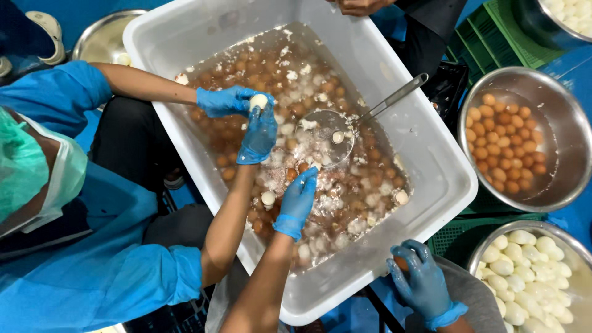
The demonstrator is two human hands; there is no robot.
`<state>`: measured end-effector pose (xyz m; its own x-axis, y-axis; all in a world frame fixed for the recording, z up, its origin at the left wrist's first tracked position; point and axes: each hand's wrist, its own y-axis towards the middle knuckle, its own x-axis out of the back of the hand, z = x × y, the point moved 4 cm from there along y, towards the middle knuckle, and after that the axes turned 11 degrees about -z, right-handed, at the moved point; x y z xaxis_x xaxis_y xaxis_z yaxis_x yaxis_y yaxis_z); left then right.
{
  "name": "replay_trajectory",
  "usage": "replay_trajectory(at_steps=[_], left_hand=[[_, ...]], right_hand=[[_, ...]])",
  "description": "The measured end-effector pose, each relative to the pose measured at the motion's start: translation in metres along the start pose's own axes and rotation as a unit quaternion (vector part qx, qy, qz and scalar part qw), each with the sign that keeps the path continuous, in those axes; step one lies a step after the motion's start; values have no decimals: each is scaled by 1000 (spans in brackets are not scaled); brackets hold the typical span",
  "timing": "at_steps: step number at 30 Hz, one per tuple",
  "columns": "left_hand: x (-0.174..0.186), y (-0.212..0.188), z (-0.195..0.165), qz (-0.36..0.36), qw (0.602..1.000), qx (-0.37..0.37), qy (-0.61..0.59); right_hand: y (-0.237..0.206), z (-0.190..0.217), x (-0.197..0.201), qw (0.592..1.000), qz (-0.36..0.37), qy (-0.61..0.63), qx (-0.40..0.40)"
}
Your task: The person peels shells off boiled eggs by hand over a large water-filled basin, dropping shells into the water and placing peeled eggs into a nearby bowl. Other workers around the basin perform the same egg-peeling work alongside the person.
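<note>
Blue-gloved right hand [422,283] clamped on brown egg [401,264]; left hand [298,200] in white tub [435,154], grip unclear

Both hands, left [297,203] and right [422,285], wear blue disposable gloves.

Glossy white plastic tub [425,154], shiny metal bowls [558,123], smooth blue rubbery gloves [297,203].

Tub [431,185] of eggs [234,139] centre; 2 bowls [573,123] to its right.
</note>
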<state>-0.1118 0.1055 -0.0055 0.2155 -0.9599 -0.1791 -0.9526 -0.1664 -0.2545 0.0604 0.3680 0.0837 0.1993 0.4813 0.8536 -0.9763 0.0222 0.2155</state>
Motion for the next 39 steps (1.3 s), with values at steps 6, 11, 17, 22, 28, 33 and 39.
replay_trajectory(at_steps=[6, 11, 17, 22, 28, 33, 39], left_hand=[[-1, 1, -5, 5, 1000, -9, 6], [-8, -5, 1, -5, 996, 81, 38], [-35, -20, 2, 121, 988, 90, -34], [-57, -40, 5, 197, 955, 164, -150], [-36, -26, 12, 79, 947, 209, -231], [-16, -9, 11, 59, 998, 14, -6], [-8, -8, 3, 75, 997, -21, -15]], right_hand=[[-1, -11, -11, 998, 56, 0, -40], [1, -22, -22, 984, 160, -20, -68], [58, -34, -61, 864, 69, 379, -324], [114, 7, -110, 664, 53, 645, -375], [132, 45, -137, 882, 80, 446, -127], [153, 23, -128, 942, -91, 321, 30], [172, -13, -137, 942, -51, 323, -73]])
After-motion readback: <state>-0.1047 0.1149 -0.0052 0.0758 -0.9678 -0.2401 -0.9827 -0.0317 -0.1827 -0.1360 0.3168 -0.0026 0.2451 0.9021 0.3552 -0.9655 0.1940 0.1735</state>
